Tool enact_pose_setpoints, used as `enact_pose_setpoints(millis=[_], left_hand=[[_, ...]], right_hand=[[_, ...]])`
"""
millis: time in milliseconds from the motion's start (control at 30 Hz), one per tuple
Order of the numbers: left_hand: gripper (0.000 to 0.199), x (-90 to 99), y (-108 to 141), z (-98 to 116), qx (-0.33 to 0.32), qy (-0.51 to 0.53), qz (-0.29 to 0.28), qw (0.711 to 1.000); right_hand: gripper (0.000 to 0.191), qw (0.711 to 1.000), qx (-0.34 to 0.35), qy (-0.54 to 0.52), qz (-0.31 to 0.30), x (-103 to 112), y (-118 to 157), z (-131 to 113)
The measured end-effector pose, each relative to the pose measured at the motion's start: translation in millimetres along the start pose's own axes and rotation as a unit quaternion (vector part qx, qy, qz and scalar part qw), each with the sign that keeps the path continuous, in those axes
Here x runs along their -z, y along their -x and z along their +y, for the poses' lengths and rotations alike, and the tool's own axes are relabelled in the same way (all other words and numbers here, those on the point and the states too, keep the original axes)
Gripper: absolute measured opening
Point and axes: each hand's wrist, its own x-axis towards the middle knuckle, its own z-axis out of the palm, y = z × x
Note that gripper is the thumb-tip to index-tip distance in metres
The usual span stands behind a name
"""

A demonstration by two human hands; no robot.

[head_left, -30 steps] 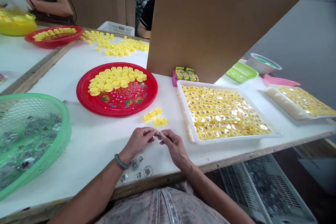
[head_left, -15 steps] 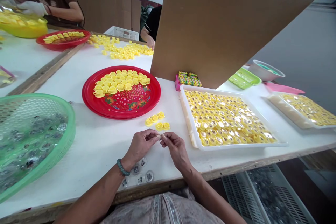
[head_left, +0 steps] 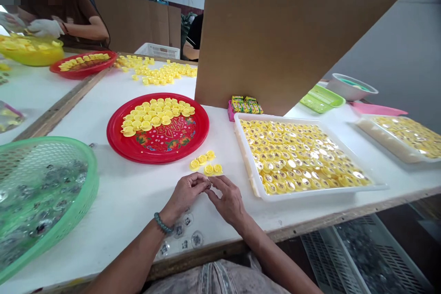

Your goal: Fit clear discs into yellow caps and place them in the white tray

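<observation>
My left hand (head_left: 189, 194) and my right hand (head_left: 228, 200) meet at the fingertips above the table. Between them is a small piece with a dark spot, mostly hidden by the fingers; its kind is unclear. The left thumb and forefinger are pinched on it, while the right thumb and fingers close in around it from the other side. Just beyond the hands lie several small yellow cup-shaped pieces (head_left: 202, 159). Below them, by the near edge, are several clear round discs (head_left: 197, 239) with dark printed pictures, partly covered by my left wrist.
A red tray (head_left: 161, 151) holds yellow pieces. On the right stands a white tray (head_left: 253, 179) full of yellow pieces with printed discs. A green basket (head_left: 93, 179) of clear discs is at left. Cardboard (head_left: 268, 32) rises behind. A gloved co-worker (head_left: 77, 23) sits far left.
My right thumb and fingers have spread somewhat around the small piece, and its dark spot now shows. The whole view has shifted slightly; the pieces on the table stay where they were.
</observation>
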Motion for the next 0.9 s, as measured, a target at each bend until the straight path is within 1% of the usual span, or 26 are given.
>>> enact_pose_setpoints(millis=[33, 67, 100, 167, 200, 233, 300, 333, 400, 467, 533, 600, 667, 767, 833, 900], left_hand=[[0.017, 1.9, -2.1, 0.5, -0.019, -0.056, 0.019, 0.998], [0.018, 4.8, -4.9, 1.1, -0.048, -0.126, 0.049, 0.990], [0.020, 8.4, -8.3, 1.8, -0.083, -0.202, 0.084, 0.972], [0.027, 16.5, -15.8, 2.2, -0.150, -0.339, 0.138, 0.919], [0.031, 20.3, -19.3, 1.8, -0.170, -0.389, 0.144, 0.894], [0.033, 23.5, -22.0, 0.9, -0.180, -0.426, 0.139, 0.875], [0.033, 27.0, -24.4, -1.6, -0.173, -0.468, 0.122, 0.858], [0.032, 27.2, -23.7, -2.9, -0.164, -0.475, 0.116, 0.857], [0.030, 25.1, -19.0, -4.5, -0.145, -0.469, 0.105, 0.865], [0.030, 22.2, -12.2, -4.7, -0.121, -0.441, 0.097, 0.884], [0.034, 20.8, -6.9, -4.1, -0.098, -0.401, 0.092, 0.906], [0.041, 21.9, -6.0, -3.7, -0.082, -0.364, 0.095, 0.923], [0.043, 24.1, -9.4, -4.0, -0.075, -0.337, 0.091, 0.934], [0.034, 25.5, -16.3, -6.3, -0.071, -0.308, 0.065, 0.946], [0.027, 23.7, -18.1, -9.2, -0.074, -0.294, 0.049, 0.952], [0.024, 19.9, -16.9, -13.2, -0.078, -0.275, 0.033, 0.958]], right_hand=[[0.025, 1.000, -0.011, -0.002, 0.007, -1.1, 0.1, 1.2], [0.024, 1.000, -0.022, -0.005, 0.013, -1.8, 0.7, 2.5], [0.024, 0.999, -0.031, -0.010, 0.019, -2.2, 1.8, 3.9], [0.024, 0.998, -0.044, -0.024, 0.029, -2.3, 4.9, 6.5], [0.024, 0.998, -0.047, -0.032, 0.031, -2.3, 6.5, 7.4], [0.024, 0.998, -0.050, -0.039, 0.030, -2.2, 7.8, 8.2], [0.024, 0.997, -0.053, -0.046, 0.027, -1.9, 9.5, 9.0], [0.024, 0.997, -0.054, -0.046, 0.026, -1.5, 9.9, 9.2], [0.025, 0.997, -0.056, -0.042, 0.022, 0.0, 10.1, 9.5], [0.025, 0.997, -0.061, -0.038, 0.014, 3.1, 10.1, 9.8], [0.026, 0.997, -0.068, -0.034, 0.001, 7.7, 9.0, 10.1], [0.025, 0.997, -0.069, -0.025, -0.011, 12.6, 5.8, 10.3], [0.024, 0.997, -0.067, -0.017, -0.023, 16.4, 0.2, 10.2], [0.022, 0.997, -0.059, -0.007, -0.045, 18.3, -8.9, 10.0], [0.022, 0.997, -0.053, 0.002, -0.060, 17.6, -12.4, 10.3], [0.023, 0.996, -0.042, 0.015, -0.076, 16.5, -13.2, 11.1]])
